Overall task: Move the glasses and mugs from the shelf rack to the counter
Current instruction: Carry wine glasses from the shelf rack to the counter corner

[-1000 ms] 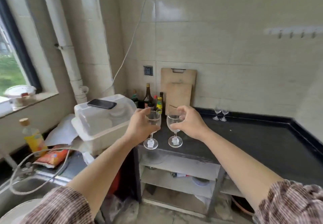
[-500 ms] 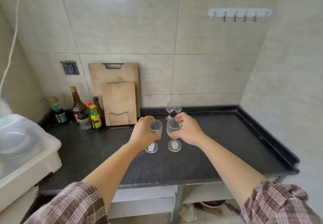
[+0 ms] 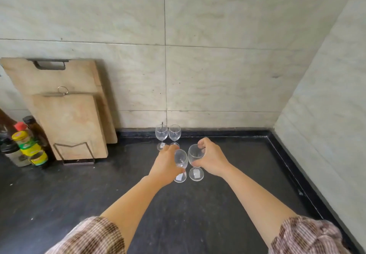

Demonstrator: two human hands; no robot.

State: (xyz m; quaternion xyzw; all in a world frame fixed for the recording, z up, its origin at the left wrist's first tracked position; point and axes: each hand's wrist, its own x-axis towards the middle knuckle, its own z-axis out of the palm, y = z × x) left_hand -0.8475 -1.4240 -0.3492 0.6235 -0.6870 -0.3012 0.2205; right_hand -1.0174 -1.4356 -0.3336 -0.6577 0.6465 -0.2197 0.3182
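Note:
My left hand (image 3: pixel 165 166) grips the bowl of a clear wine glass (image 3: pixel 180 161), whose foot carries a white sticker. My right hand (image 3: pixel 212 159) holds a second clear wine glass (image 3: pixel 195 154) by its bowl, right beside the first. Both glasses are upright over the black counter (image 3: pixel 79 198), just in front of two more wine glasses, one on the left (image 3: pixel 161 133) and one on the right (image 3: pixel 174 132), standing at the back wall. I cannot tell whether the held glasses touch the counter. The shelf rack is out of view.
Two wooden cutting boards (image 3: pixel 69 119) lean on the wall at the left in a wire stand. Several sauce bottles and jars (image 3: pixel 25 146) crowd the far left. A raised black rim (image 3: pixel 293 170) borders the counter at the right wall.
I carried both glasses from over the shelf rack and counter edge to the back of the counter, near the two standing glasses. The view swung right and closer; the sink side left the frame.

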